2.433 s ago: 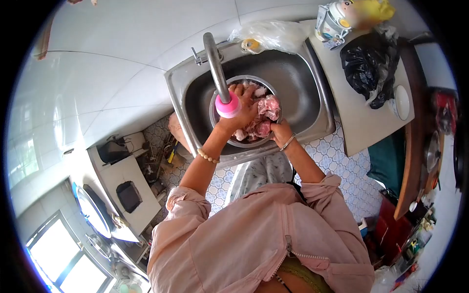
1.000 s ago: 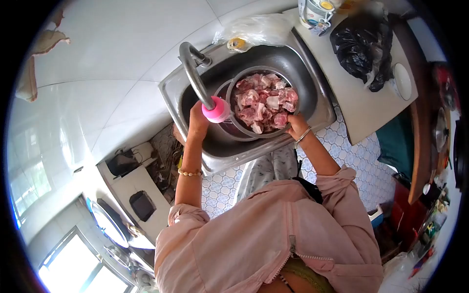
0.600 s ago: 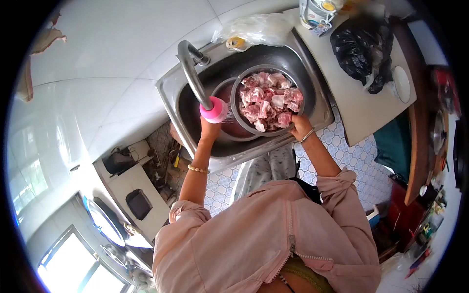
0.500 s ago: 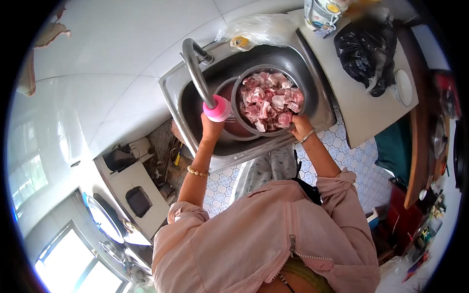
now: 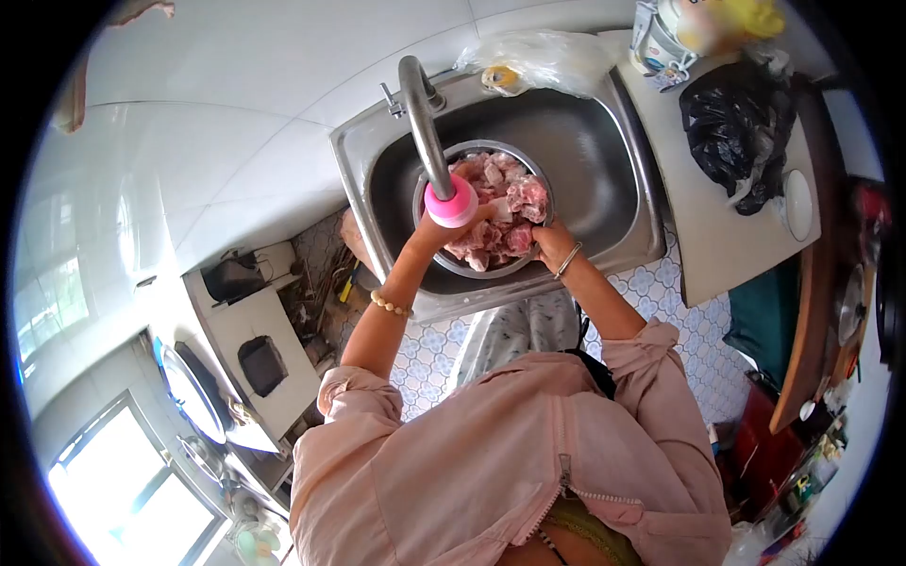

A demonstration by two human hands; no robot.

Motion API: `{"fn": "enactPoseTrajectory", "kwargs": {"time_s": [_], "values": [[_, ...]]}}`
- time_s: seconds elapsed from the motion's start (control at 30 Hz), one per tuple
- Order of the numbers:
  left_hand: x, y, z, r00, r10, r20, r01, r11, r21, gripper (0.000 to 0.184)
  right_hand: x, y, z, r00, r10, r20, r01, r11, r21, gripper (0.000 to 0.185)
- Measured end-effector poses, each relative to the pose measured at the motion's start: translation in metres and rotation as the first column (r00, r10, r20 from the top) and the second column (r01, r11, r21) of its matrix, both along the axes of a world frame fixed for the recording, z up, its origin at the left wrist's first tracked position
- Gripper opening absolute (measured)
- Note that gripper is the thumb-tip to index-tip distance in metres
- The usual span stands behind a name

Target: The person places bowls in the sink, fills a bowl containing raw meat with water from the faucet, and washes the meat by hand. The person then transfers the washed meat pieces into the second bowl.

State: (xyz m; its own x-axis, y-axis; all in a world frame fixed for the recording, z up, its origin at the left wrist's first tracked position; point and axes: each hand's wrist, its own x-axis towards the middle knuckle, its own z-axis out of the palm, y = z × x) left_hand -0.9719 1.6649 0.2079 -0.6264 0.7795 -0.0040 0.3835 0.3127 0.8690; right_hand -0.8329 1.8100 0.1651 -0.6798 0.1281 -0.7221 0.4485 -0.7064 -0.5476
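Observation:
In the metal sink [image 5: 604, 170] stands a round metal bowl [image 5: 491, 273] filled with pieces of raw meat [image 5: 494, 174]. A curved faucet [image 5: 422, 123] with a pink nozzle [image 5: 451, 202] reaches over the bowl's left part. Just under the nozzle, my left hand [image 5: 442, 229] is at the meat, its fingers partly hidden by the nozzle and the pieces. My right hand [image 5: 553, 241] grips the bowl's rim at the lower right, thumb on the inner side beside a red piece.
A clear plastic bag [image 5: 547, 61] and a yellow roll [image 5: 500, 77] lie behind the sink. On the counter [image 5: 698, 255] at the right are a black plastic bag [image 5: 731, 132], a white bowl [image 5: 797, 205] and a white bottle [image 5: 663, 47].
The meat bowl has moved left under the nozzle, over where a second bowl showed. My left hand has gone from the left side onto the meat; my right hand has moved along with the rim.

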Motion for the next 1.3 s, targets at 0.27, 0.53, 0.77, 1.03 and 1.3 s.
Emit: {"fn": "enactPoseTrajectory", "kwargs": {"time_s": [0.27,0.53,0.77,1.03,1.3], "values": [[0.033,-0.027,0.03,0.984,0.092,0.15,-0.066,0.983,-0.172,0.043,-0.013,-0.016,-0.011,0.994,0.03,-0.108,-0.041,0.994,-0.1,0.044],[0.045,-0.01,0.057,0.891,-0.19,-0.412,0.054,0.946,-0.32,0.057,-0.014,-0.019,-0.011,0.988,0.053,-0.147,-0.069,0.993,-0.101,0.038],[0.023,-0.024,0.032,0.866,-0.054,-0.497,-0.119,0.944,-0.309,0.043,-0.038,-0.019,-0.008,0.974,0.202,-0.1,-0.202,0.979,0.01,0.042],[-0.01,-0.051,0.035,0.938,0.233,-0.258,-0.261,0.962,-0.083,0.032,-0.072,-0.031,0.0,0.972,0.219,-0.09,-0.224,0.973,-0.054,0.035],[-0.005,-0.085,0.043,0.962,0.251,-0.11,-0.265,0.953,-0.145,0.037,-0.063,-0.061,-0.022,0.96,0.278,0.038,-0.271,0.955,-0.123,0.038]]}}
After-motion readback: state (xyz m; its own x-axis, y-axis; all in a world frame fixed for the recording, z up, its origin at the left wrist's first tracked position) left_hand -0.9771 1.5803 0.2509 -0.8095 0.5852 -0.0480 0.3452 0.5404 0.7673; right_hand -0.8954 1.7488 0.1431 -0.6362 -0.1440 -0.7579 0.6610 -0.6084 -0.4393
